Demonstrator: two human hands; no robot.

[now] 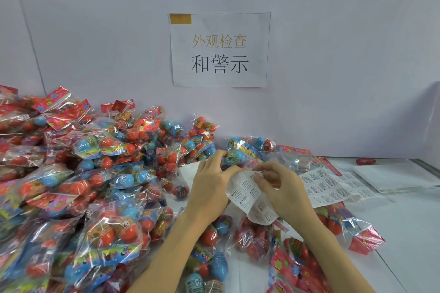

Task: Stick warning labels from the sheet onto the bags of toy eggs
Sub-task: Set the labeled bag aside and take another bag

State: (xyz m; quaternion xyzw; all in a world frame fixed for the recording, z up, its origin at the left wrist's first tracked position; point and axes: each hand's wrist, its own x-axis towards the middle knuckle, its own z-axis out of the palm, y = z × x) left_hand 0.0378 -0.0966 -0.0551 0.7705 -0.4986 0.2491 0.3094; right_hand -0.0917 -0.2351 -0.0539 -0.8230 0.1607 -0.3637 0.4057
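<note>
My left hand (pixel 212 188) grips the left edge of a bent white sheet of warning labels (pixel 247 197) and also touches a clear bag of toy eggs (pixel 240 152) just behind it. My right hand (pixel 281 188) pinches at a label near the sheet's top edge with thumb and forefinger. The sheet is curled, its lower part hanging over more bags. A large heap of bags with red and blue eggs (pixel 78 188) fills the left side of the table.
More label sheets (pixel 333 185) lie flat to the right on the white table (pixel 409 233). Several bags (pixel 309 250) lie near my forearms. A loose red egg (pixel 366 162) sits by the back wall, where a paper sign (pixel 220 50) hangs.
</note>
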